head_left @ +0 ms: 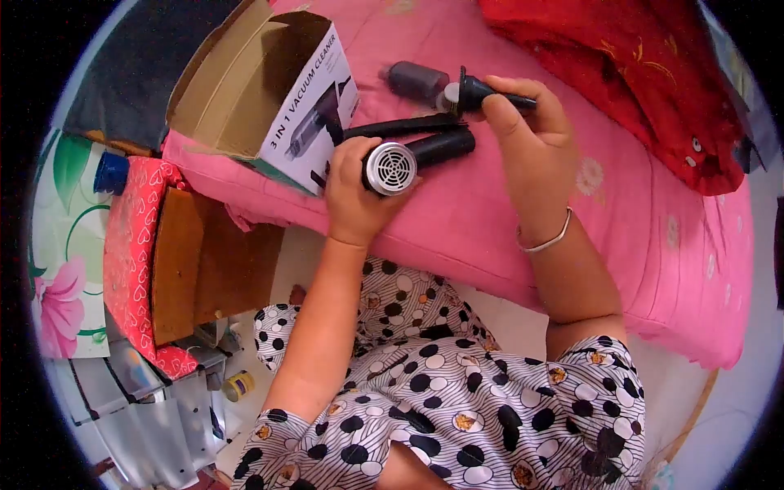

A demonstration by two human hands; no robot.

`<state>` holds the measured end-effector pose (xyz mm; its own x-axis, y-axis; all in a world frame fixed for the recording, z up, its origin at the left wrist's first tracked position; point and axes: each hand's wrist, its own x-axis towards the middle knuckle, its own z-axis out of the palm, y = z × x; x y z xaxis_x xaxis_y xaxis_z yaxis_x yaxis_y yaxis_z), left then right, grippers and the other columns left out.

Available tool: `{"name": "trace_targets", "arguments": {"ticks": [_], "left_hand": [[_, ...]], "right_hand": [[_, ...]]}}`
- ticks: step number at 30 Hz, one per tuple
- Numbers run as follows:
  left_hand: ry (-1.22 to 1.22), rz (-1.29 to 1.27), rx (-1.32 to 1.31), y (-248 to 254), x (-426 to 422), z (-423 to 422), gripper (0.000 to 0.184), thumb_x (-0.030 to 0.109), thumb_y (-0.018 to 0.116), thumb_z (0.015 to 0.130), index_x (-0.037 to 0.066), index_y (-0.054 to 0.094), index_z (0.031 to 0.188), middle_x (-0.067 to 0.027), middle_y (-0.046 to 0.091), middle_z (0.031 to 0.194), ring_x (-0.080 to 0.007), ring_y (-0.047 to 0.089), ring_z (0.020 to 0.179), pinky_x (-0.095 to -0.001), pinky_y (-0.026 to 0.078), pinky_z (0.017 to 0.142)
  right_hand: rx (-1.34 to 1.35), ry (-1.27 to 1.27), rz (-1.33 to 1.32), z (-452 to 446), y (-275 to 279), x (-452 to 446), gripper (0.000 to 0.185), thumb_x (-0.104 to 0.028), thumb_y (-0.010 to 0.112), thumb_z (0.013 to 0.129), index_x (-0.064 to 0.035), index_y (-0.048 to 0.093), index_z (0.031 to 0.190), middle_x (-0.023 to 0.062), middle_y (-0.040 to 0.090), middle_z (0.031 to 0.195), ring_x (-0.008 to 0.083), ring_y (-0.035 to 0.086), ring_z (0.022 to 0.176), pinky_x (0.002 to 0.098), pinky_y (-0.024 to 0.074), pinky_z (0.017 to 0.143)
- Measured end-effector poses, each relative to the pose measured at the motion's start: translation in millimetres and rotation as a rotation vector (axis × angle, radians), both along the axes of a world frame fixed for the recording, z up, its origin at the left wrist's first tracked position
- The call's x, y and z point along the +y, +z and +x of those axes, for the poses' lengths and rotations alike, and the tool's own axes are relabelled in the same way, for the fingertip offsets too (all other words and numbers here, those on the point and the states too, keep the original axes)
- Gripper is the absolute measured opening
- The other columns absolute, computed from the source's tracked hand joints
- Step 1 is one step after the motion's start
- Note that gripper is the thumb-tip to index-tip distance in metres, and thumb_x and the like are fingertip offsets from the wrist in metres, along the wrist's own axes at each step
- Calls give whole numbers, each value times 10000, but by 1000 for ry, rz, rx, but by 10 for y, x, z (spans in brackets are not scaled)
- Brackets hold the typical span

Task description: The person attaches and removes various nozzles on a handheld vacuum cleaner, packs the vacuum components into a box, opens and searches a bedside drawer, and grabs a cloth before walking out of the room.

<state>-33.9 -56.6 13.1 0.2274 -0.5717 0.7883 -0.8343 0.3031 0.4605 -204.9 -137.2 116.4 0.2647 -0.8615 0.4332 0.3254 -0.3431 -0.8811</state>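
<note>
Over the bed's (653, 261) near edge, apart, the left hand (357, 196) grips the vacuum body (392, 169) – likely rigid, best held round its barrel – and the right hand (539, 155) pinches a light-looking black nozzle (474, 94)

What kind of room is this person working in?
Probably a bedroom at home: there's a wide, mattress-like surface under a pink flowered cloth, a crumpled red cloth on it, and a wooden cabinet beside it.
</note>
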Motion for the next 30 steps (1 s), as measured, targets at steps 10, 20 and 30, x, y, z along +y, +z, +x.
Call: {"name": "trace_targets", "arguments": {"ticks": [10, 20, 30], "left_hand": [[-17, 57, 73, -16, 7, 23, 676, 208, 878, 563, 59, 527, 1121, -137, 597, 1054, -337, 581, 966, -415, 481, 852], [-31, 52, 104, -70, 1, 27, 691, 213, 879, 558, 53, 525, 1130, -134, 601, 1053, -327, 591, 953, -401, 489, 835], [-9, 105, 70, -20, 20, 27, 687, 215, 877, 568, 54, 520, 1132, -128, 600, 1048, -324, 594, 950, -397, 493, 830]], "right_hand": [[-435, 614, 365, 5, -276, -262, 271, -237, 476, 989, -16, 591, 1097, 124, 660, 1020, 191, 662, 874, 359, 540, 843], [-611, 923, 520, -20, -384, -289, 360, -332, 405, 1007, -49, 588, 1135, 75, 637, 971, 154, 605, 790, 392, 537, 865], [-641, 943, 582, -27, -373, -258, 339, -327, 417, 1000, -50, 583, 1105, 85, 622, 975, 182, 603, 830, 421, 532, 869]]}}
